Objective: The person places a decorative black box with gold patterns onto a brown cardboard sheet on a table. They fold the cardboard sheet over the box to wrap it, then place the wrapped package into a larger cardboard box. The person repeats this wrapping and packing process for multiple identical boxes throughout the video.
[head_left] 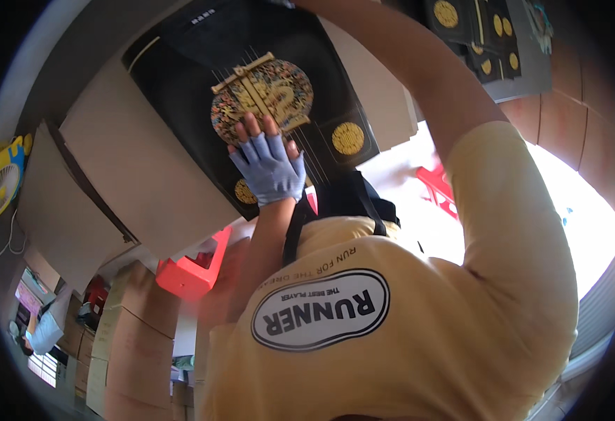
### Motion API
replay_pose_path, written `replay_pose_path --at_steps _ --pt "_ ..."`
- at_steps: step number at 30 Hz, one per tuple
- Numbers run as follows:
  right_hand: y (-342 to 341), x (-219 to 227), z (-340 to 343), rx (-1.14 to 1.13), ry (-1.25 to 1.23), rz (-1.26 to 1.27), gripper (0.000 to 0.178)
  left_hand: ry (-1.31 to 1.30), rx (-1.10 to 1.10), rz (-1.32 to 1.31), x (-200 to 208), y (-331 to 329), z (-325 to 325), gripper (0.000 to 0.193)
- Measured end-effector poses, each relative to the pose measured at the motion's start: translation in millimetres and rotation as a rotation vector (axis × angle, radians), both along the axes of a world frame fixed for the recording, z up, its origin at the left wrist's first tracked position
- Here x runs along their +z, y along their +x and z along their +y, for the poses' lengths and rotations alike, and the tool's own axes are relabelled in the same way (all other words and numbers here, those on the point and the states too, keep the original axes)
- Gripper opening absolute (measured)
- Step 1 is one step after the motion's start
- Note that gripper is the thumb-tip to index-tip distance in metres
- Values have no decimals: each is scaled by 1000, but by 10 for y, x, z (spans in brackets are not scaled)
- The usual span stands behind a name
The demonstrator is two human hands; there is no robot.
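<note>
A large black sheet [181, 91] with gold and coloured print lies over the work surface. Near its middle is a round multicoloured emblem [290, 91] with a gold dragon and a gold bar-shaped motif; smaller gold discs sit towards its near edge. My left hand [271, 168], in a pale blue glove with bare fingertips, rests flat on the sheet at the emblem's near edge, fingers stretched out. My right arm reaches up to the far edge of the sheet. Only a sliver of my right hand [284, 3] shows at the picture's top, so its fingers are hidden.
Plain greyish board [132, 161] spreads left of the black sheet. More black pieces with gold discs [445, 14] lie at the far right. A yellow-and-blue fan [2, 182] is at far left. Red plastic stools [192, 274], cardboard boxes [139, 344] and another person [44, 333] are around.
</note>
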State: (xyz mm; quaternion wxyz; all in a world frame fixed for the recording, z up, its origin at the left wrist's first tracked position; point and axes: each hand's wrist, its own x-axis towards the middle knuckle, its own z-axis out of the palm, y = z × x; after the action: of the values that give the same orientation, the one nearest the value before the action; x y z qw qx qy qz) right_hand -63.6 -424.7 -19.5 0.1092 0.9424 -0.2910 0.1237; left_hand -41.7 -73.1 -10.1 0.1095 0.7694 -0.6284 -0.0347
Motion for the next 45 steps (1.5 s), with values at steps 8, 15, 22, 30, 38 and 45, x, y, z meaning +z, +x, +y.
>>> replay_pose_path --at_steps 8,15,22,30,38,45 --pt "-2165 409 2600 127 563 540 68 -29 36 21 4 -7 1 59" --pt "-2038 426 3130 -91 625 295 72 -43 42 47 42 -4 -13 59" --pt "-696 53 1101 -95 195 107 70 1 69 91 -11 8 61 60" --pt "51 305 236 -200 342 351 65 40 79 99 -21 2 115 60" --pt "-1943 546 2923 56 599 228 71 -30 73 209 -39 -5 8 62" --pt "1047 697 1600 466 95 -268 45 -34 117 272 -96 -7 63 59"
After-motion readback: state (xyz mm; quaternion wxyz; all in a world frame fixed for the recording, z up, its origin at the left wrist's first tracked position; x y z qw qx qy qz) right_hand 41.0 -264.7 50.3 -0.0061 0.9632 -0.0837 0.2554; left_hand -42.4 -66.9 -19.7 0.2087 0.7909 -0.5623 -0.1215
